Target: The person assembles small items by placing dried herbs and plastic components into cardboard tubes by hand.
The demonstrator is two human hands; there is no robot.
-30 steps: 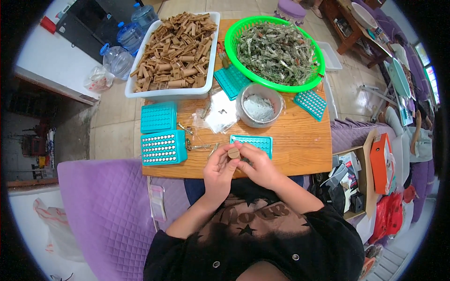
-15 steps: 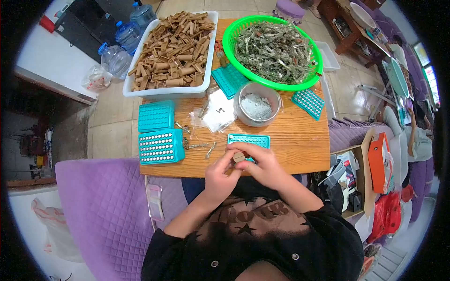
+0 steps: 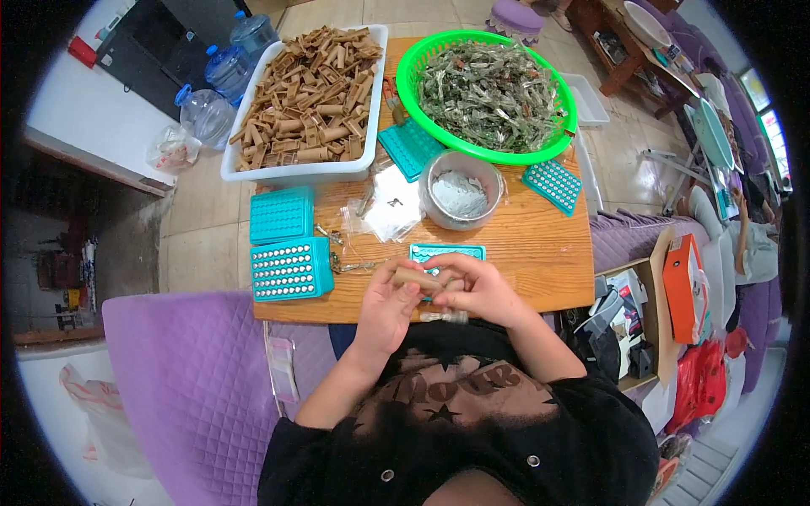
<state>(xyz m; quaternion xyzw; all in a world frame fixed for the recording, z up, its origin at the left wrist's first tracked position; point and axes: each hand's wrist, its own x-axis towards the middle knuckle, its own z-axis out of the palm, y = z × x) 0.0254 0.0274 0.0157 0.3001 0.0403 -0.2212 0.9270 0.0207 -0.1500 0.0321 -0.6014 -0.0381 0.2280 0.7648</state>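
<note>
Close to the table's front edge, my left hand (image 3: 386,305) is closed round a tan half-round plastic shell (image 3: 417,279), lying lengthwise between thumb and fingers. Beside it my right hand (image 3: 488,291) is closed too, with a second tan piece (image 3: 454,283) in its fingertips; its exact shape is blurred. Just below the hands is a small clear, shiny piece (image 3: 445,317), smeared by motion. A teal tray (image 3: 464,251) with a row of holes lies right behind my fingers, partly hidden by them.
A white bin (image 3: 379,101) heaped with tan shells stands back left, a green basket (image 3: 402,93) of clear pieces back right. Between them and me are a tub (image 3: 496,190) of grey-white paste, teal trays (image 3: 291,268) with silvery parts, metal pieces (image 3: 333,253) and plastic bags (image 3: 390,207).
Half a second ago my hands were together round one tan piece, seen end-on. Now they are slightly apart, each with a tan piece, and a clear piece shows below them.
</note>
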